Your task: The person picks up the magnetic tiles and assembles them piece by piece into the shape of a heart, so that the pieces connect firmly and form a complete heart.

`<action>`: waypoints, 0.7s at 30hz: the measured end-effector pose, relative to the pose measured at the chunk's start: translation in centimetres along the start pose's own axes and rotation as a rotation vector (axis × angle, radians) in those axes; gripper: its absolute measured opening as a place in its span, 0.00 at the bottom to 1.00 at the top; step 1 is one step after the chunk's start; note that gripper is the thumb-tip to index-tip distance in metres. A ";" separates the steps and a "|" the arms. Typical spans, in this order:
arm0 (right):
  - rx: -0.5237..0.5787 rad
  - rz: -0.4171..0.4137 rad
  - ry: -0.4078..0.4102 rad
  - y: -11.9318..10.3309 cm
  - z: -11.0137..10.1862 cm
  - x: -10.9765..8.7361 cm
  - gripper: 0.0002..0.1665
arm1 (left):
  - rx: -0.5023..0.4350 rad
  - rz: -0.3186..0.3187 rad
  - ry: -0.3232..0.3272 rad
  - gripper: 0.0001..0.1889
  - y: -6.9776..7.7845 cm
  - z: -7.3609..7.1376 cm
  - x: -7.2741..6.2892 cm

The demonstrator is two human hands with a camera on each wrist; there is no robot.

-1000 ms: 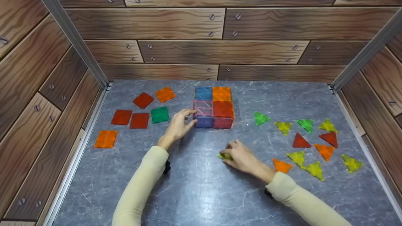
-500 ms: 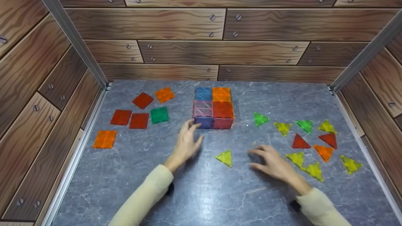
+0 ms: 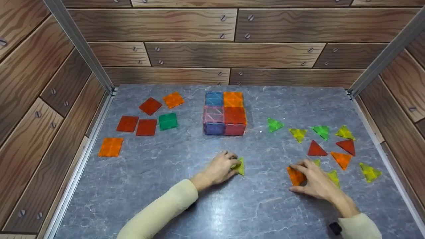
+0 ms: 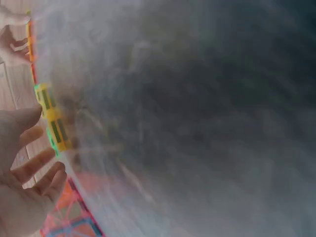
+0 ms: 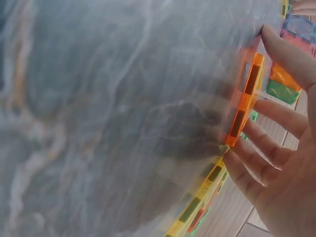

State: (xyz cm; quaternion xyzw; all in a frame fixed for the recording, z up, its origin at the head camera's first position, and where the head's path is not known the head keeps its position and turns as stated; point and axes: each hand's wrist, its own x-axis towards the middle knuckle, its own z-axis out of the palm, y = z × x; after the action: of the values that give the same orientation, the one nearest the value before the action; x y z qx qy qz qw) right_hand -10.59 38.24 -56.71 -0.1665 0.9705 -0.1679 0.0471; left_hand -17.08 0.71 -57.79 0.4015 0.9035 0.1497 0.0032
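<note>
My left hand [image 3: 219, 168] curls its fingertips over a yellow translucent triangle tile [image 3: 241, 168] lying in the middle of the table. In the left wrist view, thumb and fingers span the ends of this yellow tile [image 4: 52, 118]. To the right, my right hand [image 3: 315, 180] spreads thumb and fingers around an orange triangle tile [image 3: 295, 176]. Seen from the right wrist, the fingers touch the orange tile [image 5: 246, 98], while the thumb stands apart from it. Behind both hands stands a box-shaped block of square tiles [image 3: 225, 114], with blue, orange, clear pink and red on top.
Flat square tiles in red, orange and green lie at the left, among them a green square [image 3: 168, 121]. Several triangle tiles lie at the right, including a red triangle [image 3: 317, 148] and a green triangle [image 3: 275, 124]. Wood-patterned walls [image 3: 186, 54] enclose the grey table [image 3: 159, 196].
My right hand has let go of the yellow triangle and moved right to the orange one. The left hand has left the block and come forward and right to the yellow triangle.
</note>
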 end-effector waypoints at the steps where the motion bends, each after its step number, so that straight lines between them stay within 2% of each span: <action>1: 0.003 0.002 -0.002 0.0 0.0 0.0 0.47 | 0.021 0.011 0.001 0.16 0.0 0.2 0.0; 5: 0.005 0.000 0.010 -0.2 0.1 0.5 0.38 | 0.047 0.030 0.014 0.15 -0.2 0.5 -0.1; 11: 0.023 -0.070 0.034 -1.4 0.8 1.9 0.26 | 0.025 0.013 0.015 0.14 -0.4 0.2 -0.9; 16: 0.023 -0.089 0.022 -2.5 1.2 3.0 0.27 | 0.035 -0.001 0.012 0.13 -0.6 -0.1 -1.5; 21: 0.041 -0.058 -0.062 -2.9 0.8 2.9 0.39 | 0.048 -0.009 0.021 0.13 -0.8 -0.2 -1.9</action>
State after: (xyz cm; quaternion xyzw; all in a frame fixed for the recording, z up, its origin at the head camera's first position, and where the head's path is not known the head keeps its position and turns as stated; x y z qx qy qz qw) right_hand -12.29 34.43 -56.60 -0.1989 0.9596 -0.1839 0.0755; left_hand -16.39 -1.19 -58.06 0.3959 0.9086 0.1323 -0.0151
